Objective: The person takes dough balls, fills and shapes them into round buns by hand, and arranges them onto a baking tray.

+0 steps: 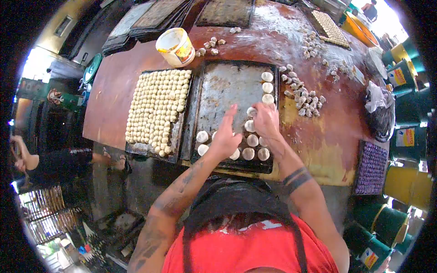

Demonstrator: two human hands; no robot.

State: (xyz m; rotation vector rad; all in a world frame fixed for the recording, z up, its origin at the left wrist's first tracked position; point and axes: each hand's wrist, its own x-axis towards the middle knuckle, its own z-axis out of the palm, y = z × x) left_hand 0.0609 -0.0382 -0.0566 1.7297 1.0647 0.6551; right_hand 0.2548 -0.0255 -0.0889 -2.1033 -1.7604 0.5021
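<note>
A dark metal baking tray (pixel 218 86) lies in front of me, with flat white dough rounds (pixel 248 154) along its right side and near edge. My right hand (pixel 266 119) is over the right part of the tray, its fingers closed at a dough round (pixel 251 111). Over the near middle of the tray is my left hand (pixel 226 138), fingers stretched out and apart, holding nothing; it partly hides the rounds beneath. Small floury dough pieces (pixel 302 94) lie heaped on the table just right of the tray.
To the left, another tray holds many small dough balls (pixel 157 107). A white bucket (pixel 175 48) stands behind it. Stacked trays (pixel 154 22) lie at the back left. A tray of purple pieces (pixel 373 168) and a plastic bag (pixel 380 109) are right. Another person (pixel 50 159) is at the left.
</note>
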